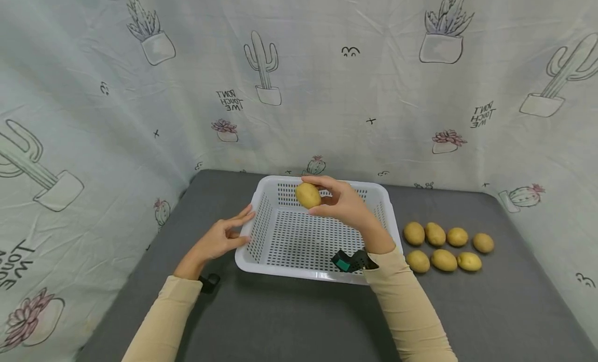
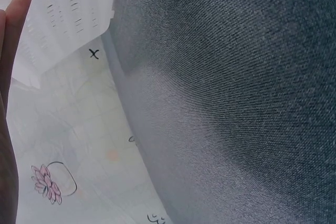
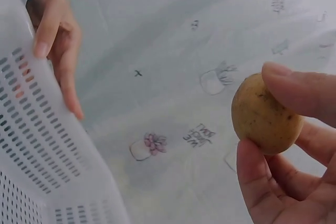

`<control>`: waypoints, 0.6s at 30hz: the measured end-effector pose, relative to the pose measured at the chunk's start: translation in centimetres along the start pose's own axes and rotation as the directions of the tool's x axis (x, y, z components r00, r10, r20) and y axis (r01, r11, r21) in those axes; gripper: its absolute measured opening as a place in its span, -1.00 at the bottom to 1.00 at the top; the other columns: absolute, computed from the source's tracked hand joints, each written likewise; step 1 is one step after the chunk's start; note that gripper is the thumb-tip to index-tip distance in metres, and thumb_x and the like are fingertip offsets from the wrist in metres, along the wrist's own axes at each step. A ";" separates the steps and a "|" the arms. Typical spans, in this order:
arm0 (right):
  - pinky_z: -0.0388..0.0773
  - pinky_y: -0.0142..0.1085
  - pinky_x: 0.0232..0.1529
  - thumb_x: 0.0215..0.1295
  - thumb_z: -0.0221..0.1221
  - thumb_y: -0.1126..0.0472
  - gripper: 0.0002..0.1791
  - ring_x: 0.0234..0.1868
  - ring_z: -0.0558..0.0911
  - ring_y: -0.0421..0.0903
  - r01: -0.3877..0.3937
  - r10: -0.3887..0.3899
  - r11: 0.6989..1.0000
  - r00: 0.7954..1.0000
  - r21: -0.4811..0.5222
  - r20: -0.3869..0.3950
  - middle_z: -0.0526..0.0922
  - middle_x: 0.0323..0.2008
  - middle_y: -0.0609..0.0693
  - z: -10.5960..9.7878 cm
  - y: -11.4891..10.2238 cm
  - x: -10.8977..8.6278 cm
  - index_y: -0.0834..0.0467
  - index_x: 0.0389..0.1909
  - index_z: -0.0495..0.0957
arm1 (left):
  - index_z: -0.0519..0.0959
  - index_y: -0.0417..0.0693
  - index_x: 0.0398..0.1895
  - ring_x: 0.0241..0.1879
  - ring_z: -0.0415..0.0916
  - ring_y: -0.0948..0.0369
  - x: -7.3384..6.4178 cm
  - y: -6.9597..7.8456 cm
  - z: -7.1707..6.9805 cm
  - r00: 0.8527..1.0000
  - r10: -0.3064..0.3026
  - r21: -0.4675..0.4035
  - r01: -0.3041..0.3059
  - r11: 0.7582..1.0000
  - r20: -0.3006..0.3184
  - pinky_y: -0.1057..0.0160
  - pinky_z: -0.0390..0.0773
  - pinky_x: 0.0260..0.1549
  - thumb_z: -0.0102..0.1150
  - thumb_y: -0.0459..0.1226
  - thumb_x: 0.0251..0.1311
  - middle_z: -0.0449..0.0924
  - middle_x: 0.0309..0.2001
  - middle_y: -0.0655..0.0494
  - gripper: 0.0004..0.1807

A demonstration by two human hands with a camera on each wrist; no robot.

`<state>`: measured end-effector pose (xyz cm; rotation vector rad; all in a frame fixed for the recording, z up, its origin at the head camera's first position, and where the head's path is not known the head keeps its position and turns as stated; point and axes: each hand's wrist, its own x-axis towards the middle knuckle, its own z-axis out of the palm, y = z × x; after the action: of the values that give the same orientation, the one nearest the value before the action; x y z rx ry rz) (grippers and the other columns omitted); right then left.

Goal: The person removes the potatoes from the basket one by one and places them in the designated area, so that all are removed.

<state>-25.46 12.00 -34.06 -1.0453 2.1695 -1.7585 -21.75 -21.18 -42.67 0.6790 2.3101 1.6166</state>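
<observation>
My right hand (image 1: 340, 200) pinches a yellow-brown potato (image 1: 308, 195) between thumb and fingers, above a white perforated plastic basket (image 1: 289, 271). In the right wrist view the potato (image 3: 266, 115) shows small dark specks on its skin. At the basket's left side rests my left hand (image 1: 218, 241), its fairly straight fingers and thumb touching the rim. The left wrist view catches only part of that hand (image 2: 8, 77) at its edge, beside the basket wall (image 2: 68, 14). Through the basket's mouth I see its slotted floor.
Several potatoes (image 1: 444, 260) lie in two rows on the dark grey table cover (image 1: 289, 320), right of the basket. A pale cloth (image 1: 308, 81) printed with potted cacti hangs behind and around the table. Each wrist wears a black strap (image 1: 209, 283).
</observation>
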 end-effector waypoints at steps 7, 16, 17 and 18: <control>0.50 -0.39 0.02 0.12 0.32 0.33 -0.25 0.10 0.49 -0.19 -0.011 0.015 0.999 0.993 0.034 -0.118 0.36 0.24 0.12 -2.4 -0.2 -4.4 0.24 0.36 0.27 | 0.11 -0.27 0.41 -0.16 0.65 -0.06 -0.2 -0.2 0.0 1.000 -0.009 -0.007 0.009 1.000 0.007 0.32 0.61 -0.26 0.19 -0.40 0.21 -0.24 0.51 -0.12 -0.27; 0.53 -0.51 -0.11 0.13 0.16 0.61 -0.32 0.02 0.55 -0.29 0.065 -0.061 0.998 0.905 -0.003 -0.422 0.46 0.16 -0.10 -7.0 0.4 -11.9 0.38 0.32 0.26 | 0.10 -0.22 0.43 -0.16 0.66 -0.04 -0.2 -0.4 -0.2 1.000 -0.029 -0.025 0.029 0.999 0.010 0.30 0.61 -0.25 0.19 -0.37 0.22 -0.25 0.52 -0.05 -0.26; 0.53 -0.53 -0.14 0.13 0.15 0.62 -0.32 -0.01 0.56 -0.30 0.051 -0.044 0.999 0.885 0.002 -0.464 0.47 0.14 -0.11 -7.6 0.5 -12.9 0.37 0.32 0.27 | 0.10 -0.22 0.43 -0.16 0.66 -0.05 -0.2 -0.4 -0.2 1.000 -0.026 -0.024 0.026 0.999 0.011 0.30 0.61 -0.25 0.18 -0.37 0.22 -0.25 0.52 -0.05 -0.27; 0.52 -0.55 -0.15 0.13 0.14 0.63 -0.33 -0.02 0.55 -0.31 0.037 -0.035 0.999 0.862 -0.006 -0.505 0.49 0.12 -0.11 -8.1 0.6 -14.0 0.37 0.32 0.27 | 0.10 -0.22 0.43 -0.16 0.66 -0.05 -0.1 -0.3 -0.2 1.000 -0.021 -0.022 0.022 1.000 0.012 0.30 0.61 -0.25 0.18 -0.37 0.22 -0.25 0.52 -0.05 -0.27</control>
<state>-19.60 26.87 -36.29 -0.6716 2.4353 -2.2588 -21.84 -21.50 -42.91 0.6544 2.2799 1.6226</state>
